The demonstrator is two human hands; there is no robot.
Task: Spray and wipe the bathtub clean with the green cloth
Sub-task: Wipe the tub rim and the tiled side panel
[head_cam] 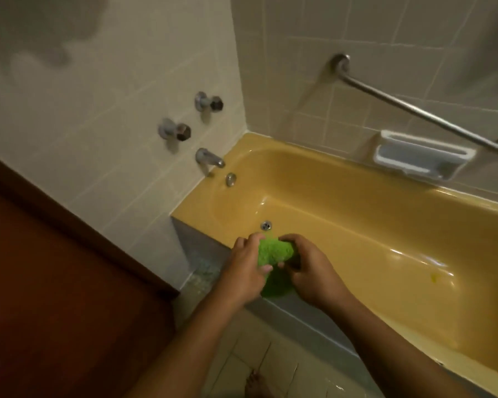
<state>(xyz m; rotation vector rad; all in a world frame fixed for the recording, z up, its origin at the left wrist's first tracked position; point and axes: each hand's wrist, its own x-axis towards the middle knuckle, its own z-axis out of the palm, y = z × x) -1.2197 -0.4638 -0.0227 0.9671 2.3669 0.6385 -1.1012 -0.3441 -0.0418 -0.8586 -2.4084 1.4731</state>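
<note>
You held the green cloth (273,254) bunched up between both hands, over the near rim of the yellow bathtub (357,214) at its tap end. Your left grip (246,271) was closed on the cloth's left side, fingers curled over its top edge and the thumb pressed against its front. Your right grip (308,271) was closed on the right side, fingers hooked over the upper corner and the thumb meeting the cloth lower down. The cloth's lower part hung in shadow between your wrists; I could not tell whether it touched the rim.

Just beyond the cloth, the round drain (266,225) sat in the tub floor. A small yellow-green smear (378,278) lay on the tub floor well to the right of your hands. At the end wall, the overflow cap (230,179) sat below the chrome spout (209,159), with two tap handles (174,130) on the tiles above. On the far wall, a white soap dish (423,156) was fixed just under a slanted metal grab rail (414,110). A dark brown door (55,282) filled the left side, and your bare toes (252,380) showed on the tiled floor (279,366) beside the tub's grey front panel (202,254).
</note>
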